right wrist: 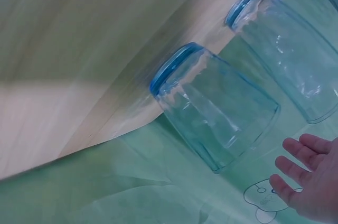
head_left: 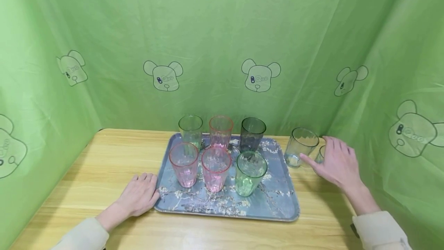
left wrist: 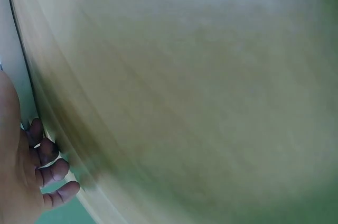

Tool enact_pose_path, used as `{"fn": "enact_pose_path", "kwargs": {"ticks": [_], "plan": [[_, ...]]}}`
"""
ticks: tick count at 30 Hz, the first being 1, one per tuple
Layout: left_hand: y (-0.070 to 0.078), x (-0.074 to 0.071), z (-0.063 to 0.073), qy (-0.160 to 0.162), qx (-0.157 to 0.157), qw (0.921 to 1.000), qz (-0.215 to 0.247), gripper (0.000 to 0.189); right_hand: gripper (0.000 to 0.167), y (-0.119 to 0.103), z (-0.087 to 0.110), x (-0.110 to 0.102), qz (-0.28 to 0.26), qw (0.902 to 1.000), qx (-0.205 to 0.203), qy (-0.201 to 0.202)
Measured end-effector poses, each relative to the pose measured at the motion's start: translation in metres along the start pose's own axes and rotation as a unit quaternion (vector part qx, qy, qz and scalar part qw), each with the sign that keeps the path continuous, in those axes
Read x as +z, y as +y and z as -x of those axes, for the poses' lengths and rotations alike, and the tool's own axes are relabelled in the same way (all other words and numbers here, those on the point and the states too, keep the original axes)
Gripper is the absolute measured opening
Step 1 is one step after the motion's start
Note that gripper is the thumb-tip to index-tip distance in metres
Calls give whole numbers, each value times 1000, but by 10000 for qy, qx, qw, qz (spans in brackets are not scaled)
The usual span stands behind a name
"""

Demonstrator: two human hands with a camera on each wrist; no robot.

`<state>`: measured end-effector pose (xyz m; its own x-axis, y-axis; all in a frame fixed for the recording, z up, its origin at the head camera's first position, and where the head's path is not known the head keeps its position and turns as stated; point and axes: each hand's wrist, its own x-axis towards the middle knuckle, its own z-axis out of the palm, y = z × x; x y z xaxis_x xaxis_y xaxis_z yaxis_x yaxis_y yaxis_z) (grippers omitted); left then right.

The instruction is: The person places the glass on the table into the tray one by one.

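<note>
My right hand [head_left: 338,165] hovers beside two clear glasses, its fingers spread with nothing held. The nearer-to-tray glass [head_left: 301,146] stands upright on the table; a second glass [head_left: 320,153] is mostly hidden behind the hand. In the right wrist view this second glass [right wrist: 216,113] shows whole, apart from the fingertips. My left hand [head_left: 140,195] lies flat on the table at the left edge of a blue floral tray [head_left: 282,203], thumb beside its rim. On the tray stand pink glasses [head_left: 216,171], green-tinted glasses [head_left: 251,176] and a dark grey glass [head_left: 252,134], in two rows.
The wooden table [head_left: 118,157] extends left of the tray and in front of it. A green curtain [head_left: 215,30] printed with bear heads closes off the back and both sides, close behind the back row of glasses.
</note>
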<state>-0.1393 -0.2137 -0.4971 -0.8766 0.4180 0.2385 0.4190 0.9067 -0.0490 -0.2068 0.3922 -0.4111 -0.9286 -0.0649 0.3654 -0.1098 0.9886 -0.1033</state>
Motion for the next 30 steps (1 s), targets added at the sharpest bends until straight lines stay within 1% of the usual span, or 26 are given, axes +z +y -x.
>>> {"fn": "enact_pose_path", "kwargs": {"ticks": [4, 13, 23, 30], "plan": [[0, 0, 0, 7, 5, 10000, 14, 20, 111, 5, -5, 3, -3, 9998, -7, -202], [-1, -2, 2, -11, -2, 10000, 3, 19, 112, 14, -16, 7, 7, 9982, -199, -569], [-1, -2, 1, -7, 22, 10000, -23, 20, 115, 19, -29, 12, -147, 9952, -95, -964], [0, -2, 1, -8, 55, 10000, -28, 19, 121, 19, -34, 15, -243, 9911, -34, -1305]]}}
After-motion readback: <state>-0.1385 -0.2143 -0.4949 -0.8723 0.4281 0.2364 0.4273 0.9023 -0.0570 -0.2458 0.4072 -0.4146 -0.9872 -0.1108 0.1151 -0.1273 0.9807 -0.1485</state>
